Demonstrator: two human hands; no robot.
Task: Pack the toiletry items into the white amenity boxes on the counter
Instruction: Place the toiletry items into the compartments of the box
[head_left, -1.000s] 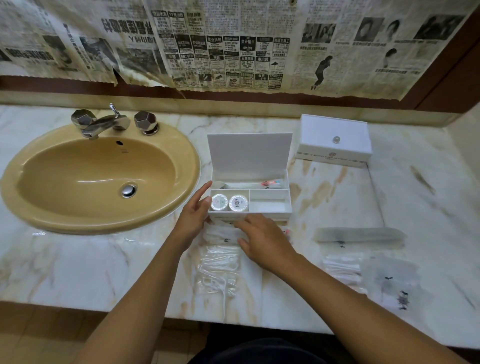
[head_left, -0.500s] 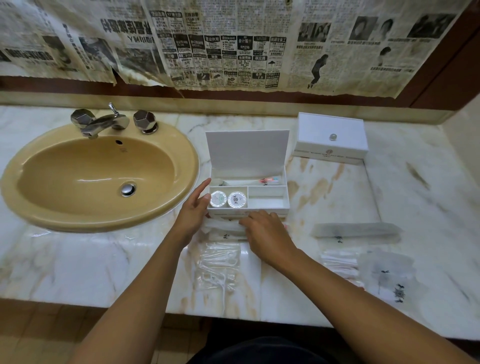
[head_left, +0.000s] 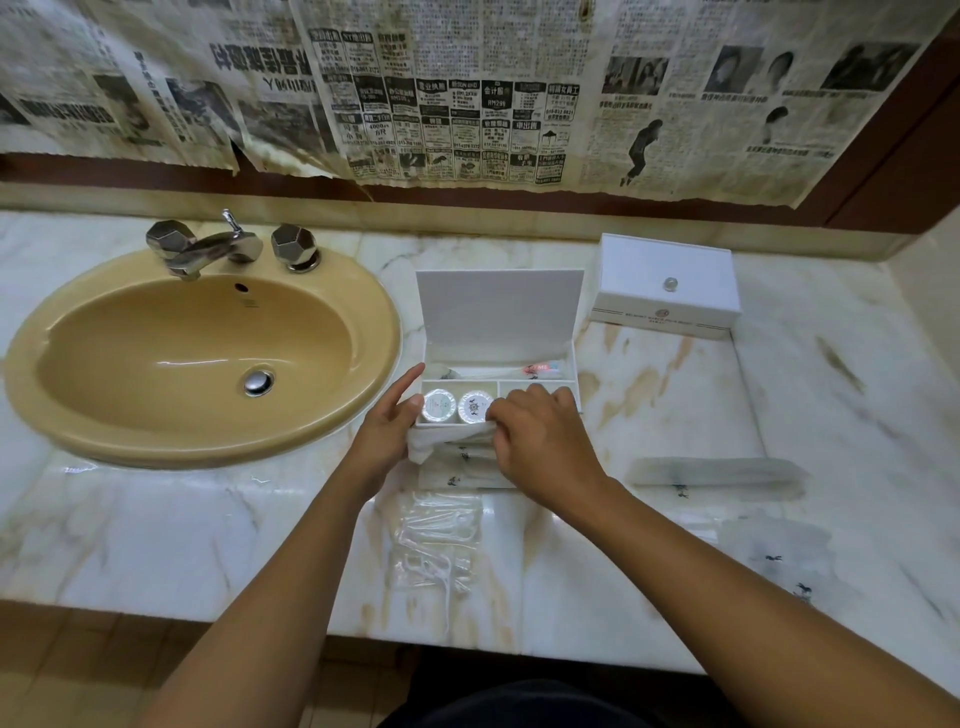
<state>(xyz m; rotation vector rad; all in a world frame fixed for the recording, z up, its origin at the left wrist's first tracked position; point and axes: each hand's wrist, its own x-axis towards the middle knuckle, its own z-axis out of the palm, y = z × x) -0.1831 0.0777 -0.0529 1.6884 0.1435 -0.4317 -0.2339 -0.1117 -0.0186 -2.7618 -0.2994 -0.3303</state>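
The right hand (head_left: 540, 441) fingers are pinching a white sachet (head_left: 441, 442) at the front edge of the open amenity box (head_left: 498, 332), while the left hand (head_left: 387, 431) is resting against the box's left wall, index finger extended, other fingers loosely bent. Two round soaps (head_left: 457, 406) are sitting in the front left compartment. More sachets (head_left: 717, 470) are lying on the marble surface (head_left: 675, 395); a closed amenity box (head_left: 667, 286) is standing behind.

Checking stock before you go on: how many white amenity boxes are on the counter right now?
2. The open box stands just right of the sink, at the hands. The closed box sits further back to its right, near the wall. None seems hidden.
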